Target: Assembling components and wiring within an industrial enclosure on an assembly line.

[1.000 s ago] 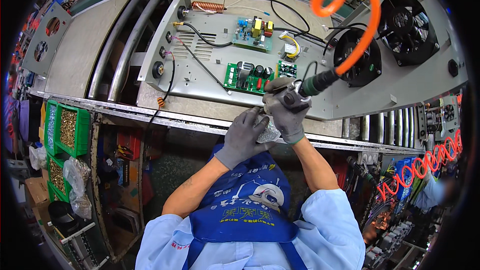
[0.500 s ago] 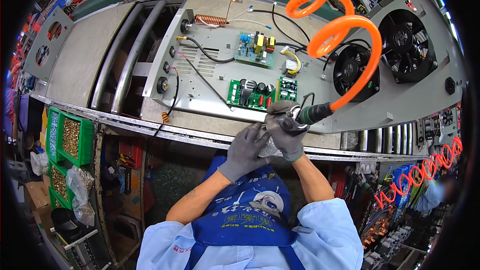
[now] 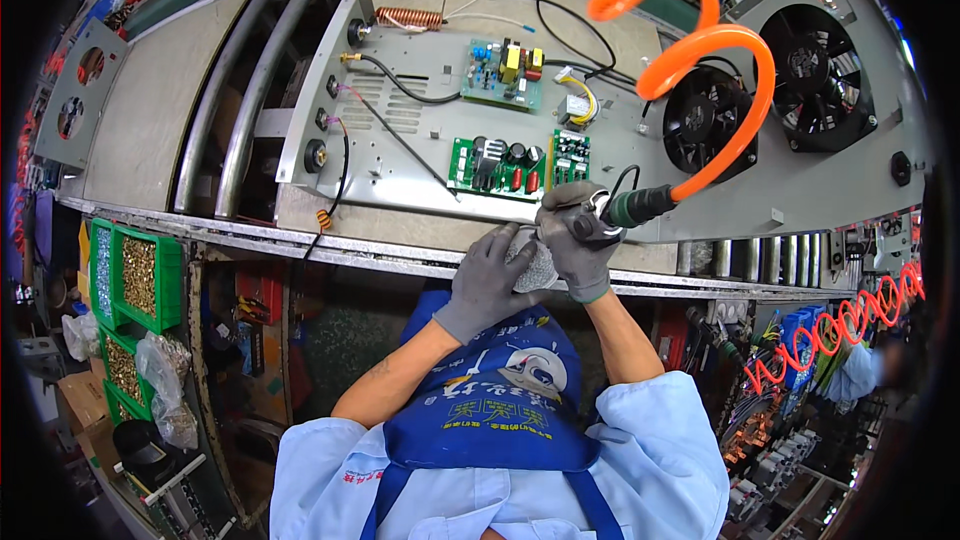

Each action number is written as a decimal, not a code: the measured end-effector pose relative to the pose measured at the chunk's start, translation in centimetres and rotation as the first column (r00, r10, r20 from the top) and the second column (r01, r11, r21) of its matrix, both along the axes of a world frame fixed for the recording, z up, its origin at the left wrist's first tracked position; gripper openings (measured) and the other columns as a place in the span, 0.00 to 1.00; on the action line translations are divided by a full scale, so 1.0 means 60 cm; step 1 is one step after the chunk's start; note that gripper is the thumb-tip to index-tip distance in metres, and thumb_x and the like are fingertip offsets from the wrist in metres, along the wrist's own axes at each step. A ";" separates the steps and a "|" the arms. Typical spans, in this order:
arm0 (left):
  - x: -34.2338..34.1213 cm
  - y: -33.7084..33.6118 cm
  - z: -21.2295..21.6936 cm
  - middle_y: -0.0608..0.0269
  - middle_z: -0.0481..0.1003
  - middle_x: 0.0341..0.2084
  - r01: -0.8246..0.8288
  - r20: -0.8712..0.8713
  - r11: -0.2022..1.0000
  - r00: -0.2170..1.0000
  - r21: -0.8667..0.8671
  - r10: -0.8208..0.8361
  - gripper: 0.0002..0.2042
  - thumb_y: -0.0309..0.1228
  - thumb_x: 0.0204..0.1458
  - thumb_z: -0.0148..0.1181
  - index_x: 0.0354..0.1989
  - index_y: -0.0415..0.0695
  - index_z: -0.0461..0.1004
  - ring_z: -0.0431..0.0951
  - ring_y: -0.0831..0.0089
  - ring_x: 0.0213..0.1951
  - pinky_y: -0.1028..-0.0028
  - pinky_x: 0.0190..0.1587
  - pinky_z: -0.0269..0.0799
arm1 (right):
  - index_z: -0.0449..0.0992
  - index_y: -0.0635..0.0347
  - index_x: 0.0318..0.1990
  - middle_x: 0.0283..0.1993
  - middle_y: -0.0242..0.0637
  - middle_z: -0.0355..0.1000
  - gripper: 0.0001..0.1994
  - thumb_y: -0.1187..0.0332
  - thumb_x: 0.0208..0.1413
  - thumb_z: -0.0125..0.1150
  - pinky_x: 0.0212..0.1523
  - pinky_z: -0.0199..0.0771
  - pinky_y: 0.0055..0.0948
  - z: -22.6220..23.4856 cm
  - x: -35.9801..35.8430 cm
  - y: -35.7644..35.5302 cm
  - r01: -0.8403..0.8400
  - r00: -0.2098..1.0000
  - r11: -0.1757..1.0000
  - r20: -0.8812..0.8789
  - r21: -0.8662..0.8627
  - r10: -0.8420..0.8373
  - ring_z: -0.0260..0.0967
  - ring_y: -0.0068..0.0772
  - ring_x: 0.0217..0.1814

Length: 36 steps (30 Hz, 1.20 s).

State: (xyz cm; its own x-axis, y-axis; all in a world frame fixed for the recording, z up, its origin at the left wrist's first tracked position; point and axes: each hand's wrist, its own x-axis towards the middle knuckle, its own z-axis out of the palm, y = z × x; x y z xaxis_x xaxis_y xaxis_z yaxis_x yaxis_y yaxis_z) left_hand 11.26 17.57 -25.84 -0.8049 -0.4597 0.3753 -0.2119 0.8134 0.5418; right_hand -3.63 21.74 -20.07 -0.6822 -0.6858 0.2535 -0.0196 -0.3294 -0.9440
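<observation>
Perforated panel [image 3: 82, 90]: grey, at far left, with two round openings
Green bins [image 3: 170, 280]: near left, below bench level, loaded with small metal parts
Rollers [image 3: 270, 90]: steel, side by side, just left of chassis
Ring core [image 3: 323, 219]: orange and black, on a dark cable off chassis near left corner
Chassis [image 3: 390, 180]: grey sheet metal, open, lying on bench [image 3: 390, 228]
Copper coil [image 3: 410, 18]: at chassis far left
Left hand [image 3: 485, 285]: grey-gloved, at bench near edge, fingers outstretched and slightly apart, against silvery bundle; cannot tell if pinching it
Green board [image 3: 495, 168]: in near half of chassis, carrying dark capacitors and red parts, far side of both hands
Silvery bundle [image 3: 537, 268]: speckled, between the two hands at bench near edge, partly hidden
Right hand [image 3: 577, 255]: grey-gloved, wrapped around pneumatic tool [image 3: 618, 212]; tool tip hidden
Orange hose [image 3: 765, 90]: coiled, running from tool's right end, up across fan panel
Fan panel [image 3: 840, 175]: grey, at right, fitted with two black fans [image 3: 805, 62]
</observation>
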 end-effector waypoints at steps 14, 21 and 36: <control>0.001 -0.004 0.000 0.42 0.67 0.56 0.036 0.046 0.998 0.998 0.052 -0.038 0.35 0.54 0.41 0.71 0.54 0.44 0.76 0.69 0.43 0.57 0.52 0.58 0.68 | 0.71 0.71 0.46 0.32 0.44 0.73 0.17 0.88 0.45 0.55 0.25 0.73 0.27 0.071 -0.002 0.022 0.032 0.975 0.999 0.222 -0.012 -0.029 0.69 0.25 0.27; 0.005 -0.003 0.016 0.44 0.68 0.53 0.001 -0.028 0.996 1.000 0.093 0.002 0.38 0.51 0.42 0.72 0.58 0.40 0.71 0.67 0.47 0.57 0.54 0.60 0.65 | 0.70 0.68 0.49 0.39 0.47 0.73 0.22 0.77 0.40 0.56 0.36 0.80 0.34 0.085 -0.025 0.023 0.148 0.951 0.985 0.285 -0.084 -0.119 0.76 0.39 0.32; 0.043 0.002 0.075 0.59 0.80 0.35 0.051 -0.195 0.460 0.943 0.886 0.271 0.11 0.28 0.60 0.59 0.46 0.36 0.80 0.77 0.78 0.36 0.77 0.40 0.72 | 0.70 0.66 0.48 0.38 0.46 0.73 0.20 0.74 0.43 0.57 0.34 0.80 0.36 0.134 0.010 0.020 0.086 0.925 0.990 0.377 -0.116 -0.037 0.77 0.40 0.31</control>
State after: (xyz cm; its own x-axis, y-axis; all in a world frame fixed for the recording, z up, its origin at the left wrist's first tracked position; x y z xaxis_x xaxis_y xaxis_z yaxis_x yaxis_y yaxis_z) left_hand 13.85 17.68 -21.31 -0.6581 -0.7471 -0.0931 0.0202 -0.1412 0.9898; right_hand -3.04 22.91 -12.01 -0.7841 -0.6182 0.0547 0.3019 -0.4569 -0.8367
